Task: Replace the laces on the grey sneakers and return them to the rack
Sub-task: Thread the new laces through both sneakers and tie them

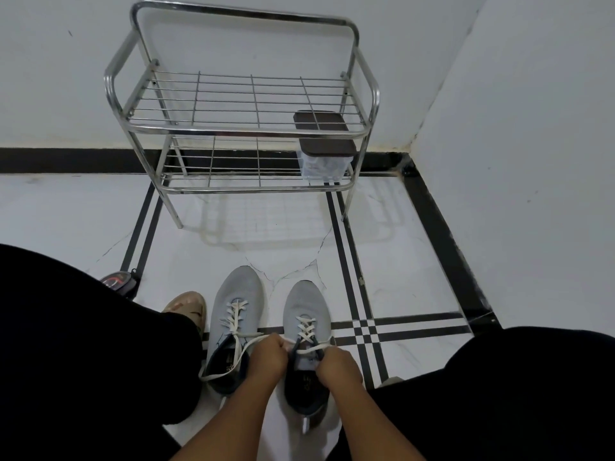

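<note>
Two grey knit sneakers stand side by side on the white tiled floor (416, 267), toes toward a chrome two-shelf shoe rack (239, 128), well apart from it. The left sneaker (234, 314) has a white lace (233, 316) threaded loosely, its ends trailing over the dark collar. The right sneaker (307, 314) has a tighter white criss-cross lace (307, 327). Both hands are at its top eyelets: the left hand (268, 359) and the right hand (336, 367) each have their grip curled, pinching one end of that lace. One clear lidded box (324, 161) sits on the rack's lower shelf.
</note>
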